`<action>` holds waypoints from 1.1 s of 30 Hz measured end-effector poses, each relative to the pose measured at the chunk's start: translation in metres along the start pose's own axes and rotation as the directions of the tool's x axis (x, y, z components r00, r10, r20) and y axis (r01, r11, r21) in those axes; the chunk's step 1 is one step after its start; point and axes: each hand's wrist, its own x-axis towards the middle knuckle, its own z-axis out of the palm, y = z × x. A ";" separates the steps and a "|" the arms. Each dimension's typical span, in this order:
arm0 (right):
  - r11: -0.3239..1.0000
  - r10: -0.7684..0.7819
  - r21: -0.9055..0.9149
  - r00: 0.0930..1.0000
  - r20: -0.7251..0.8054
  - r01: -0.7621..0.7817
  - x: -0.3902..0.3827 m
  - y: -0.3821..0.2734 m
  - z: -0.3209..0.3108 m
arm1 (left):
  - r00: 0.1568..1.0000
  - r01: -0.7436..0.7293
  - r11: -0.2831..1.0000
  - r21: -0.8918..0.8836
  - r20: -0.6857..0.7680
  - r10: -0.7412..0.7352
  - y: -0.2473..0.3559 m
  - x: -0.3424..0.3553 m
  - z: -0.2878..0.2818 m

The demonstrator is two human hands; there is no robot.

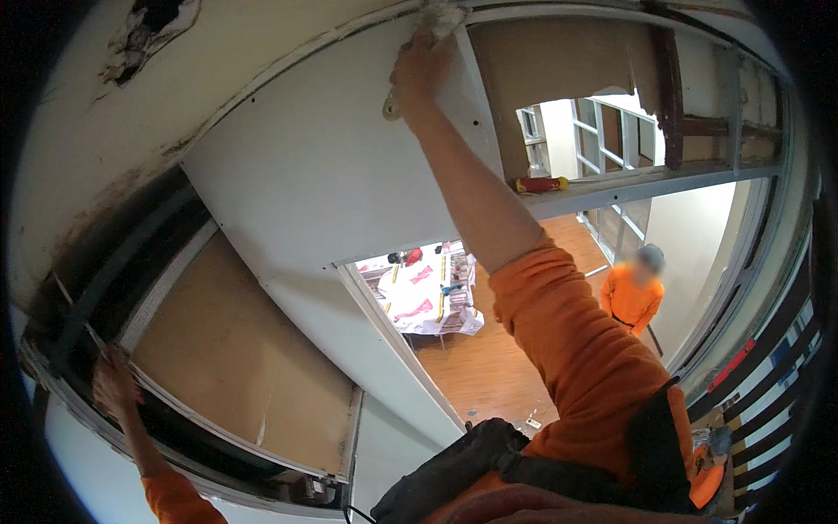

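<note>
- right hand [419, 65] at twelve o'clock wraps a pale tool handle [390, 106] against the white panel [323, 166]; keep your pressure even.
- left hand [113, 384] at eight o'clock clasps the frame edge [78, 327]; brace there.

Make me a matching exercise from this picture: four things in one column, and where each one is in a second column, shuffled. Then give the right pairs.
Things:
1. right hand
2. left hand
3. red-and-yellow screwdriver
4. person in an orange top

Places:
A. lying on a horizontal metal rail of the wall frame
B. standing on the wooden floor below
C. raised high, gripping a pale tool handle against the white wallboard
D. low at the left, on the edge of a metal frame beside the brown board

Pairs: 1-C, 2-D, 3-A, 4-B
</note>
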 end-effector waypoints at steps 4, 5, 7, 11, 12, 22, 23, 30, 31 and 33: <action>0.963 0.170 -0.271 0.793 0.584 -0.007 -0.040 0.048 0.004 | 0.990 0.064 0.990 -0.124 0.137 -0.047 0.057 -0.007 -0.029; 0.941 0.258 -0.339 0.656 0.709 -0.003 -0.059 0.050 -0.007 | 0.992 0.048 0.990 -0.129 0.124 -0.032 0.059 -0.005 -0.030; 0.877 0.455 -0.475 0.451 0.768 -0.077 -0.169 -0.074 -0.045 | 0.997 0.026 1.000 -0.016 0.076 -0.025 -0.004 -0.010 -0.024; 0.859 0.496 -0.085 0.779 0.384 -0.505 -0.156 -0.022 -0.082 | 0.998 -0.069 0.996 -0.060 -0.019 0.068 -0.008 0.006 0.007; 0.894 0.433 -0.034 0.844 0.316 -0.446 -0.119 -0.032 -0.097 | 0.998 -0.064 0.997 -0.048 0.014 0.065 -0.009 0.006 0.007; 0.972 0.213 0.039 0.940 0.268 -0.231 0.046 -0.064 -0.105 | 0.999 -0.051 0.997 0.053 0.017 0.050 -0.020 0.014 0.021; 0.962 0.263 0.004 0.924 0.277 -0.274 0.047 -0.063 -0.101 | 0.998 -0.057 0.994 0.089 0.016 0.055 -0.021 0.014 0.022; 0.933 0.350 0.015 0.919 0.181 -0.359 0.047 -0.053 -0.075 | 0.998 0.010 1.000 0.015 0.067 -0.011 -0.013 0.015 0.021; 0.937 0.325 0.080 0.932 0.159 -0.340 0.044 -0.058 -0.073 | 0.996 0.033 0.999 -0.008 0.082 -0.032 -0.012 0.017 0.020; 0.907 0.340 0.198 0.925 0.172 -0.371 0.040 -0.069 -0.074 | 0.991 0.067 0.997 -0.033 0.120 -0.062 -0.013 0.018 0.015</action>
